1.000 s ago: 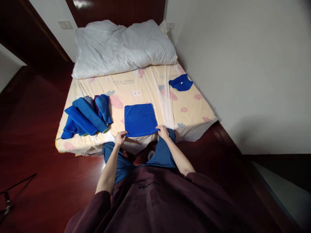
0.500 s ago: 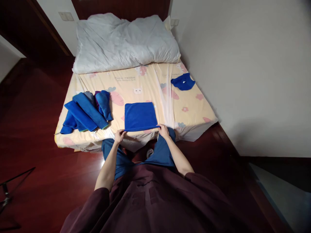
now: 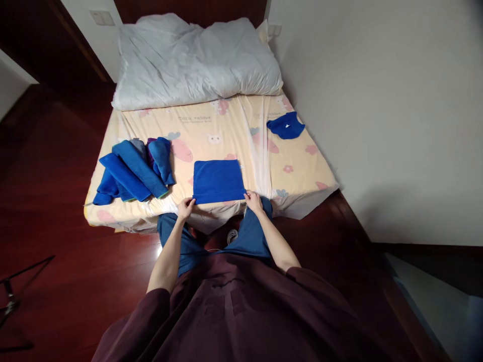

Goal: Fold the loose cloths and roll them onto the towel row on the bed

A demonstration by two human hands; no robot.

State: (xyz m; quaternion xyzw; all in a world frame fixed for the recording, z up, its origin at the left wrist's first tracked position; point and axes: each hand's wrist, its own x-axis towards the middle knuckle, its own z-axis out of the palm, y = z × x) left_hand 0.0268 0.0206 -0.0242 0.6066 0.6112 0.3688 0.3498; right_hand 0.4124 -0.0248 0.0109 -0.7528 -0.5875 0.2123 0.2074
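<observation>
A blue towel [image 3: 219,178] lies flat on the bed in front of me, with a narrow strip folded over along its near edge. My left hand [image 3: 185,207] pinches the near left corner between thumb and fingers. At the near right corner, my right hand [image 3: 253,200] grips the cloth the same way. Both hands are closed at the edge of the mattress.
Several rolled or folded cloths [image 3: 132,171], mostly blue, are heaped on the bed's left side. A crumpled blue cloth [image 3: 287,125] lies at the right. A white quilt [image 3: 196,65] covers the head of the bed [image 3: 211,141]. A wall [image 3: 377,110] stands to the right.
The towel's near edge has turned over into a narrow flat fold, where a thin raised edge showed before. Both hands still hold the corners, nearly in place.
</observation>
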